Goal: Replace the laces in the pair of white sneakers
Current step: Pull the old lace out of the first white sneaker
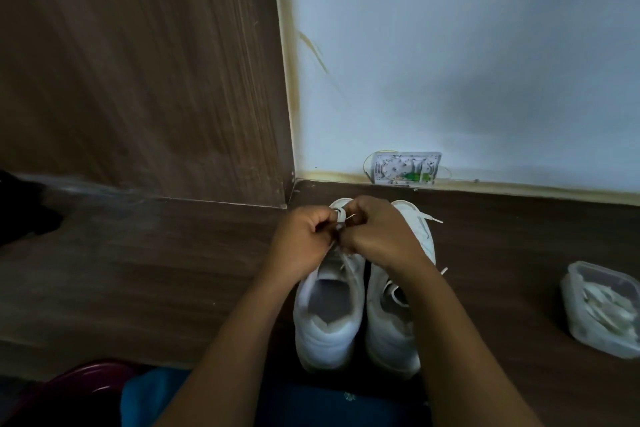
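— Since the left sneaker (325, 319) and the right sneaker (389, 333) sit side by side on the dark wood floor (156, 270), toes pointing far toward the wall (467, 62), which one's getting the attention?

— Left one. Both hands are bunched over its far end. The left hand (301, 239) has its fingers curled in tight, pinching the white lace (341, 216), and the right hand (375, 232) is curled on that same lace just beside it. A bit of lace loops up between them.

— And the other shoe?

— A loose lace (429, 217) lies across its toe, with the tip hanging off to the right.

— Anything else nearby?

— A clear plastic container (571, 288) well off to the right, with pale strips inside, can't tell what exactly. There's a small plastic box (405, 168) at the foot of the wall, beyond the toes, and blue cloth (207, 399) at the near edge.
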`<move>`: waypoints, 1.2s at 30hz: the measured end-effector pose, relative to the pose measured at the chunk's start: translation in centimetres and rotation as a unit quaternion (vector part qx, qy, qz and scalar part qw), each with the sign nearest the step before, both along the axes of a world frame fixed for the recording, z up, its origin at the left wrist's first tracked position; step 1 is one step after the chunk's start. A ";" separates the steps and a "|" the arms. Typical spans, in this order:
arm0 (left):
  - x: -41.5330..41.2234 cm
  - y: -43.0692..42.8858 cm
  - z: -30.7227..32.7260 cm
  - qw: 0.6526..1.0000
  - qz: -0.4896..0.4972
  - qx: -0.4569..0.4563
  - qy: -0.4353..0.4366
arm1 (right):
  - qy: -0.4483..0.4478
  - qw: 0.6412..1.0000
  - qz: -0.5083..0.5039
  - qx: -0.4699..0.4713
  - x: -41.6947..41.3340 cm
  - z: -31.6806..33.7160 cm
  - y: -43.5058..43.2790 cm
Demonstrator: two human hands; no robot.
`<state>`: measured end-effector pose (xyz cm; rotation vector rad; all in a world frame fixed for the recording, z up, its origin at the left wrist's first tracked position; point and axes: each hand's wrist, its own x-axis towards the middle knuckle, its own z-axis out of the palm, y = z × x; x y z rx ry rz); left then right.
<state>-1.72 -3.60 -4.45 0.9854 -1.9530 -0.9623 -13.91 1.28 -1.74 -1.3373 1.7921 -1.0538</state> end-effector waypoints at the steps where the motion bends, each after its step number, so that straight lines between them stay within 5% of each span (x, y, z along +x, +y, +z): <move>1: 0.0 0.0 -0.1 1.000 0.002 -0.013 -0.014 | 0.043 0.999 0.000 -0.008 0.0 -0.2 0.0; 5: -0.2 0.3 0.0 0.999 0.020 -0.008 -0.027 | 0.117 0.992 -0.017 -0.048 0.4 -0.6 0.0; 12: -0.2 0.5 1.1 0.989 0.018 0.088 0.115 | 0.128 0.989 -0.014 -0.075 1.0 -0.7 -0.1; 19: 1.0 -0.1 0.2 0.983 0.008 0.126 -0.131 | -0.162 0.985 -0.056 0.028 0.7 -1.1 -0.7; 26: 1.1 0.0 0.3 0.976 0.010 0.105 -0.191 | 0.050 0.996 -0.075 0.001 0.6 -1.3 -0.7; 28: 1.0 0.1 0.5 0.976 0.011 0.173 -0.133 | 0.094 0.993 -0.076 0.007 0.4 -1.0 -0.5; 31: 0.8 0.3 1.3 0.958 0.020 0.285 0.002 | 0.097 0.991 -0.091 0.013 0.3 -0.8 -0.3; 36: 0.5 0.7 0.9 0.975 0.009 0.200 -0.095 | 0.023 0.993 -0.112 0.011 0.4 -1.1 -0.6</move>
